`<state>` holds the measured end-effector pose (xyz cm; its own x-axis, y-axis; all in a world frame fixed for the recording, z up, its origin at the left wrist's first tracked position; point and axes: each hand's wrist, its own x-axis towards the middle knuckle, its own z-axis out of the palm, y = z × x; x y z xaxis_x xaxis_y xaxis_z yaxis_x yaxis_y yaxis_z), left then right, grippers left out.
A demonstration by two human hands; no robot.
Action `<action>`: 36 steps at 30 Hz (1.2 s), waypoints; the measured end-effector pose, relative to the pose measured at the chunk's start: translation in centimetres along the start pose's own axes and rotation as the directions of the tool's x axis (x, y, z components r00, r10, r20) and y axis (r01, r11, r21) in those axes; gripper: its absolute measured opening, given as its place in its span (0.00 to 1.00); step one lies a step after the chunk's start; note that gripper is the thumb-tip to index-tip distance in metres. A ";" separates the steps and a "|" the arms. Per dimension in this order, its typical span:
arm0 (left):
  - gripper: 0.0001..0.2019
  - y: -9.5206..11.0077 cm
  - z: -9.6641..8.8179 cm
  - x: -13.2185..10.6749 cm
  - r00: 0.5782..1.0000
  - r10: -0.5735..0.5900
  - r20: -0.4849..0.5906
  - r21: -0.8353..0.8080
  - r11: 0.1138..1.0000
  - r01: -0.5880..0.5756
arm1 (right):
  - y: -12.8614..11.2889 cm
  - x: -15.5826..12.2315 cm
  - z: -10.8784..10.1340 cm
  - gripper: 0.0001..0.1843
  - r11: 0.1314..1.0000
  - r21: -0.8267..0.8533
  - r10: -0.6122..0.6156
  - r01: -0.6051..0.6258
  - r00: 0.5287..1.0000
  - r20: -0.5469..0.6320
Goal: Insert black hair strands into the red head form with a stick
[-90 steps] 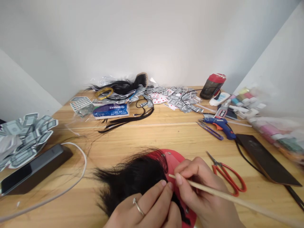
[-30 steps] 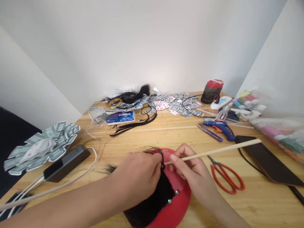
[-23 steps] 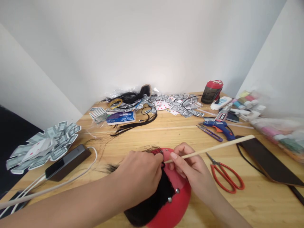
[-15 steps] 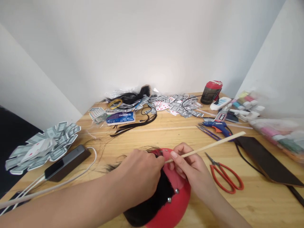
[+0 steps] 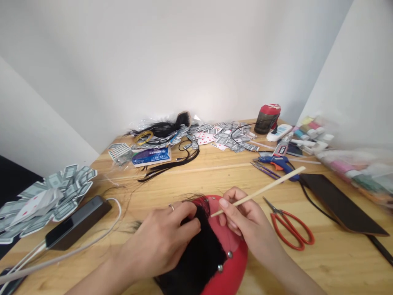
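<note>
A red dome-shaped piece (image 5: 235, 256) with metal studs lies on the wooden table near the front edge. Black hair (image 5: 196, 252) covers its left half. My left hand (image 5: 161, 239), a ring on one finger, lies on the hair with fingers curled down onto it. My right hand (image 5: 245, 219) rests on the red piece and pinches a thin wooden stick (image 5: 260, 190). The stick's near tip sits at the hair's top edge, and its far end points up to the right.
Red-handled scissors (image 5: 288, 225) lie right of my right hand. A blue glue gun (image 5: 278, 162), purple snips and a glue tube sit behind them. A dark flat case (image 5: 337, 203) is at right. A phone with cable (image 5: 75, 223) and fanned playing cards (image 5: 46, 196) are at left.
My left hand slid back and to the left, uncovering more of the hair's top edge. The stick's far end swung lower and leftward. My view shifted slightly right.
</note>
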<state>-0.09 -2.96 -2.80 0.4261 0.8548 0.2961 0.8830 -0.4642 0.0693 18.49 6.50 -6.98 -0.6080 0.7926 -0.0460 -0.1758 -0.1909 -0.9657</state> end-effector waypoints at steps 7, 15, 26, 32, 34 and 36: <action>0.09 -0.3 1.3 0.1 0.994 -0.094 -0.061 -0.615 0.787 0.037 | -0.3 -0.3 -0.1 0.22 1.000 0.017 0.015 -0.015 1.000 0.017; 0.11 -0.6 2.4 0.2 0.958 -0.281 -0.064 -0.779 0.613 0.128 | -0.3 -0.6 -0.5 0.18 0.998 -0.055 0.008 -0.007 1.000 0.015; 0.10 -0.4 2.6 0.1 0.949 -0.307 -0.070 -0.793 0.594 0.134 | 0.6 -1.0 -0.6 0.12 0.958 -0.192 -0.210 0.214 0.977 0.042; 0.09 -0.3 2.6 0.0 0.948 -0.316 -0.043 -0.779 0.605 0.166 | 0.9 -1.1 -0.5 0.10 0.914 -0.260 -0.311 0.312 0.949 0.044; 0.09 -0.2 2.7 -0.1 0.949 -0.312 -0.044 -0.776 0.609 0.164 | 1.0 -1.0 -0.5 0.10 0.905 -0.276 -0.328 0.323 0.944 0.030; 0.09 -0.1 2.7 -0.1 0.950 -0.309 -0.050 -0.773 0.614 0.159 | 1.1 -1.0 -0.4 0.11 0.892 -0.294 -0.351 0.342 0.936 0.024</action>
<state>0.27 -2.34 -5.36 0.1225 0.9436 0.3075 0.4575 -0.3286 0.8263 19.22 5.75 -8.16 -0.5261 0.7950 0.3019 -0.1370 0.2711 -0.9528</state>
